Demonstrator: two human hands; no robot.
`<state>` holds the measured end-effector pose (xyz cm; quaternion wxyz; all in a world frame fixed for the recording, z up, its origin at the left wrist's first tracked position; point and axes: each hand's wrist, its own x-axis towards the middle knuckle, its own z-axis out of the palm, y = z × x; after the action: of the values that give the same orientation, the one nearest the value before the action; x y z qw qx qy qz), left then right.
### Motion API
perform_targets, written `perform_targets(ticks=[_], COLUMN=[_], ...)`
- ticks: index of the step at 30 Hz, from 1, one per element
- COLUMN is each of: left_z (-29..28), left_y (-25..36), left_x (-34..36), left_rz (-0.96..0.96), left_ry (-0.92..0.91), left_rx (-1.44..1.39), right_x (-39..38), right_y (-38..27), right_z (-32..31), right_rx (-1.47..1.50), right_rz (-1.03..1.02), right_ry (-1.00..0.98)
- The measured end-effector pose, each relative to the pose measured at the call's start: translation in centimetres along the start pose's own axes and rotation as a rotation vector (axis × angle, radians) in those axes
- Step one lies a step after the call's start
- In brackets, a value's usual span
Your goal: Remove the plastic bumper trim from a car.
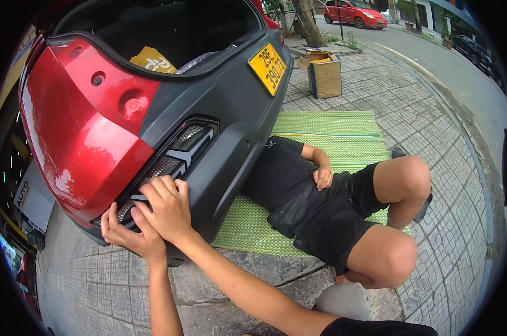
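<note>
A long rear light (166, 166) with clear ribbed lenses sits in the dark grey bumper (231, 126) of a red car. Both my hands are at its lower left end. My left hand (134, 238) has its fingers bent over the light's lower corner, beside the red body panel (91, 129). Just above and to the right, my right hand (169, 210) presses on the light with curled fingers, its thumb side close against my left hand. The fingers cover part of the lenses, and I cannot see behind the light.
A person in black (320, 207) lies on a green woven mat (343, 126), upper body partly under the bumper. An opened cardboard box (325, 78) stands on the paving near a tree trunk (308, 22). The open boot holds a yellow bag (152, 60). A red car (354, 14) is on the road.
</note>
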<state>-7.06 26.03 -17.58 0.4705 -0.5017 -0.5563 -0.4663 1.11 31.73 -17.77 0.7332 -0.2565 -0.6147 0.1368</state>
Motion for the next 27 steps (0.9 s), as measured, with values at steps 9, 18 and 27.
perform_targets(ticks=[9, 18, 27], left_z=[0.4, -1.1, -2.8], left_y=[-2.0, -4.9, -5.3], left_x=[1.0, 3.3, 2.3], left_rz=[0.200, 0.543, 0.380], left_ry=[0.066, 0.041, -0.041], left_rx=[0.135, 0.230, 0.115], right_x=[0.7, 1.0, 0.5], right_y=[0.1, 0.7, 0.6], right_z=[0.1, -0.2, 0.6], right_rx=[0.010, -0.111, -0.130], right_rz=[-0.024, -0.064, -0.110], right_ry=[0.064, 0.057, 0.039])
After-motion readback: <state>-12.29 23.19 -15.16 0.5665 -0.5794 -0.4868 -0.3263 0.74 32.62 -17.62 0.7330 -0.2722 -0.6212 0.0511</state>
